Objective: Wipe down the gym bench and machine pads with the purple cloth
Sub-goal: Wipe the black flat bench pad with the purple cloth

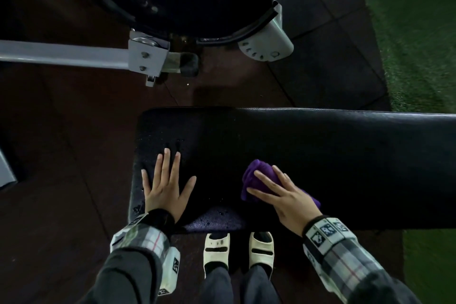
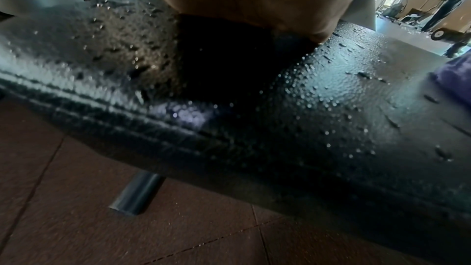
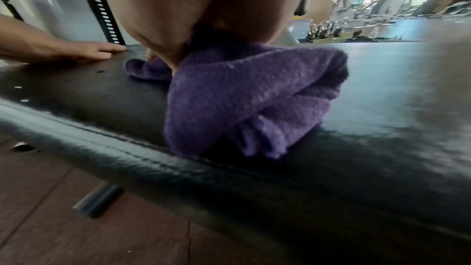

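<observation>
The purple cloth (image 1: 259,181) lay bunched on the black bench (image 1: 320,150), near its front edge. The right hand (image 1: 283,192) pressed down on the cloth with straight, spread fingers, so the cloth sat under the palm and fingers and stuck out past the fingertips and behind the wrist. The left hand (image 1: 165,185) lay flat on the bench's left end, fingers straight and holding nothing, well apart from the cloth. Water drops (image 2: 331,96) dotted the bench there.
</observation>
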Demonstrator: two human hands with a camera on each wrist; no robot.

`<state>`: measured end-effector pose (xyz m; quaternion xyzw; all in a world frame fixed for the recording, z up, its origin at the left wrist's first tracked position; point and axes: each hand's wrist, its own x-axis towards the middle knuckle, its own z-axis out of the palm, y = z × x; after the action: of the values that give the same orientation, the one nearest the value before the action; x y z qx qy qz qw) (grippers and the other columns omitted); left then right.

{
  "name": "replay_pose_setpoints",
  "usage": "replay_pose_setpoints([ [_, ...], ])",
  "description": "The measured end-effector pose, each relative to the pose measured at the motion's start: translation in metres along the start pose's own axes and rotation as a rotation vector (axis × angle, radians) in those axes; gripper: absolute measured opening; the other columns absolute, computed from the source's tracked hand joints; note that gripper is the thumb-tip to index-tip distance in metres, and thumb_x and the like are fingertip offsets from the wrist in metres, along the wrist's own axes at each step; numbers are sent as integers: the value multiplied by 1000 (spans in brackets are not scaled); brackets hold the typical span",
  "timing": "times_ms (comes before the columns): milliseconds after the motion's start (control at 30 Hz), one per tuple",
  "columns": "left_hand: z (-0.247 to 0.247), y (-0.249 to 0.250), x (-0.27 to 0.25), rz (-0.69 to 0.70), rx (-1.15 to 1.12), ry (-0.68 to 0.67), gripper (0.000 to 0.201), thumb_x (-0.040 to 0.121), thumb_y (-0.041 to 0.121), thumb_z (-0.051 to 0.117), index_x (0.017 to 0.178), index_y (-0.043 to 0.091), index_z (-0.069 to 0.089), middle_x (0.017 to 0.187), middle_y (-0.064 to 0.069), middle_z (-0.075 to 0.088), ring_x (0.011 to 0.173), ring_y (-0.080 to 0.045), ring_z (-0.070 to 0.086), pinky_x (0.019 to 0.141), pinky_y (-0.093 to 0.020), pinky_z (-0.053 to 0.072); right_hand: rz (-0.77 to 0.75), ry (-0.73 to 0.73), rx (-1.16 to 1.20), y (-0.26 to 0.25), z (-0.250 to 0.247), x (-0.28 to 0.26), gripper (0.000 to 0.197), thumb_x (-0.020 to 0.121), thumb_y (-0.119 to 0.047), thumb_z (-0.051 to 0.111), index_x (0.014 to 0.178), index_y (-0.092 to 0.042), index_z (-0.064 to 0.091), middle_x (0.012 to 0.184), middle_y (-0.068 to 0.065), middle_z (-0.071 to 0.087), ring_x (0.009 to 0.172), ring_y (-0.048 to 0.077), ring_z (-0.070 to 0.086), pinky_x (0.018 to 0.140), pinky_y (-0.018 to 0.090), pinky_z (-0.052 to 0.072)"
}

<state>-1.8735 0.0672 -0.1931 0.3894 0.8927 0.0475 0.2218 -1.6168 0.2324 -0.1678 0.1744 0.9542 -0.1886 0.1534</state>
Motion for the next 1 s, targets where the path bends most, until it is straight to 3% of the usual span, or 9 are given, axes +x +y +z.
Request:
replay_pose_setpoints([
  [67, 0, 0, 1, 2, -2, -4, 79, 85, 71, 11, 153, 32, 2, 159, 13, -12, 143, -2, -18, 111, -34, -27, 98, 7, 59, 9, -11, 0, 67, 79, -21, 37, 140, -47, 29, 152, -7, 28, 134, 41, 31, 95, 51, 45],
  [133, -1, 0, 1, -1, 3, -11, 79, 84, 72, 9, 152, 33, 0, 158, 13, -14, 143, -2, -19, 111, -34, -28, 190, 40, 117, 13, -22, 10, 67, 82, -17, 43, 142, -44, 28, 154, -6, 22, 136, 44, 25, 94, 52, 47],
  [267, -2, 1, 1, -15, 16, -21, 79, 82, 73, 6, 150, 35, -6, 157, 14, -18, 141, -1, -23, 110, -34, -29, 304, 21, 180, 7, -27, 40, 72, 91, -10, 43, 144, -45, 9, 149, -18, -15, 142, 38, -10, 116, 49, 11],
  [400, -3, 2, 1, -21, 13, -34, 79, 81, 73, 4, 149, 35, -7, 156, 15, -20, 141, 0, -24, 109, -34, -30, 163, 34, 128, -16, -23, 46, 62, 83, -19, 29, 141, -40, 33, 155, -9, 15, 140, 44, 11, 111, 52, 16],
  [467, -3, 1, 1, -22, 11, -29, 80, 81, 73, 5, 150, 35, -6, 156, 15, -19, 141, -1, -23, 110, -34, -29, 72, 35, 56, -21, -14, 36, 62, 80, -18, 37, 137, -42, 37, 152, -7, 28, 136, 43, 24, 104, 51, 25],
  [600, -3, 2, 1, -18, 5, -35, 80, 82, 73, 7, 151, 34, -5, 157, 14, -18, 140, 1, -25, 109, -33, -30, -11, 53, 32, -7, 6, 4, 84, 74, -9, 65, 139, -47, 31, 154, -10, 21, 138, 38, 23, 105, 46, 32],
  [767, -6, 3, 1, -19, 19, -65, 81, 80, 74, 3, 150, 35, -8, 156, 14, -22, 140, 0, -27, 107, -33, -32, 168, 129, 85, 7, -7, 2, 86, 69, -5, 71, 138, -43, 35, 151, -5, 29, 133, 42, 31, 84, 46, 51],
  [900, -8, 3, 1, -24, 20, -94, 81, 78, 74, 1, 148, 36, -15, 153, 17, -29, 137, 1, -32, 106, -32, -34, 253, 136, 138, -1, -7, 29, 76, 80, -4, 56, 141, -42, 30, 154, -9, 12, 138, 48, 15, 105, 58, 32],
  [1000, -9, 4, 1, -27, 25, -110, 80, 77, 75, -2, 145, 38, -20, 150, 19, -34, 134, 3, -37, 104, -32, -35, 195, 112, 110, -15, -6, 38, 64, 81, -15, 37, 139, -41, 34, 154, -8, 21, 138, 47, 17, 109, 56, 23],
])
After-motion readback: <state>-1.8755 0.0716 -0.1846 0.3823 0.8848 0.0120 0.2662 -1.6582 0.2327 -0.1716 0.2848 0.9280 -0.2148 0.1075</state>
